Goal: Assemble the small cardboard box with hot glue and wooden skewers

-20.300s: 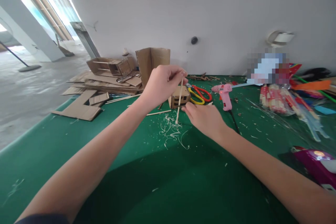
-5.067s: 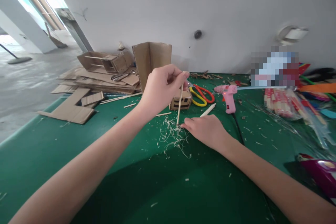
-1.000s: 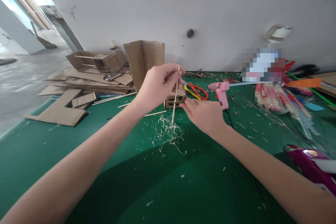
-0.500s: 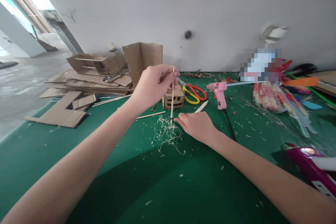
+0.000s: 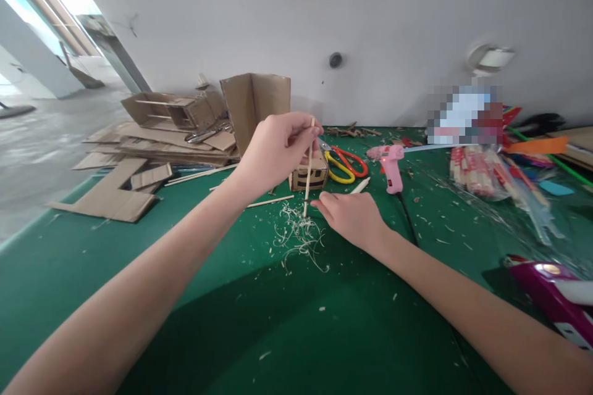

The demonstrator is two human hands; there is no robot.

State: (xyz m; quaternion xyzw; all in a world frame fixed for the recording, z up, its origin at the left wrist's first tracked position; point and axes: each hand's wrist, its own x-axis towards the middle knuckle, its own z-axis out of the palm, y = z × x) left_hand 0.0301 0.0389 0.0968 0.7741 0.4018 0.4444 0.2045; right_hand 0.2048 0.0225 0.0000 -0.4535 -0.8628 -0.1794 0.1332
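My left hand pinches the top of a thin wooden stick, which stands nearly upright with its lower end just above the table. My right hand is closed around a craft knife; its pale handle end sticks out behind the fingers. The knife's small dark blade touches the stick near its lower end. Curly wood shavings lie in a heap below. Behind the stick sits a small cardboard box with cut openings, partly hidden by my left hand.
Scissors and a pink glue gun with a black cord lie to the right. Cardboard pieces and a cardboard model are at the left. Bundled sticks and a purple device are farther right on the green table.
The stick's top has tipped slightly to the right, and the blade sits a little higher on it. The whole view has shifted slightly. Both hands keep their hold.
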